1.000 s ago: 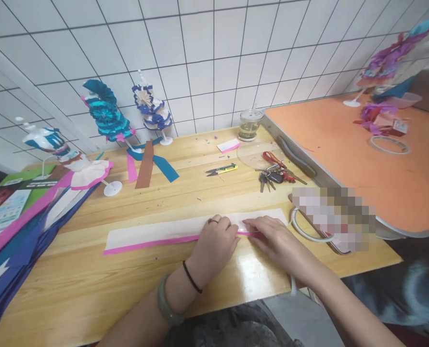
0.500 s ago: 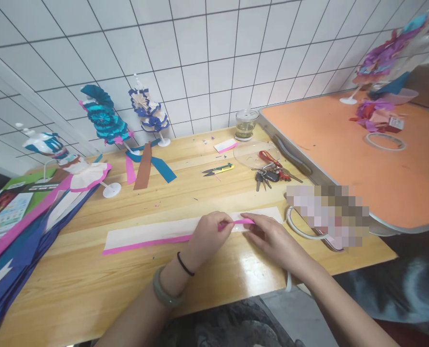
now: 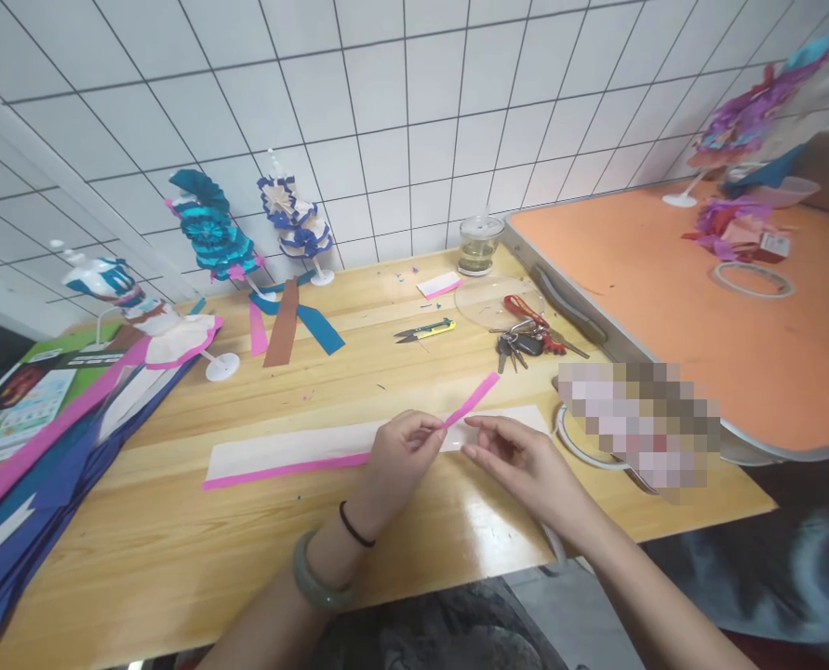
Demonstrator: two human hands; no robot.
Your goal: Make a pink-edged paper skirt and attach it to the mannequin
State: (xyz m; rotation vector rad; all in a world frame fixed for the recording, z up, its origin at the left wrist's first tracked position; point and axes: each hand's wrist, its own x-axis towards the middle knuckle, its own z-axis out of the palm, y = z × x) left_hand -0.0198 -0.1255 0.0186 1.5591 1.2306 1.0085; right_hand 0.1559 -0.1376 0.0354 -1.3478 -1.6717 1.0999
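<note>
A long white paper strip (image 3: pixel 295 451) lies on the wooden table (image 3: pixel 177 549), with a pink strip (image 3: pixel 288 468) along its near edge. My left hand (image 3: pixel 401 458) pinches the pink strip, and its free end (image 3: pixel 471 399) rises up and to the right, off the white paper. My right hand (image 3: pixel 526 463) rests beside it on the right end of the white paper, fingers curled and pressing down.
Yellow-handled snips (image 3: pixel 425 329), keys (image 3: pixel 522 344), a glass jar (image 3: pixel 480 247) and a clear lid (image 3: pixel 498 298) lie behind. Paper-dressed mannequin stands (image 3: pixel 208 233) line the tiled wall. Coloured paper sheets (image 3: pixel 37 447) hang off the left. An orange table (image 3: pixel 700 316) adjoins on the right.
My left hand has gone from pressing the strip flat to pinching and lifting its right end up off the white paper. My right hand stayed on the paper.
</note>
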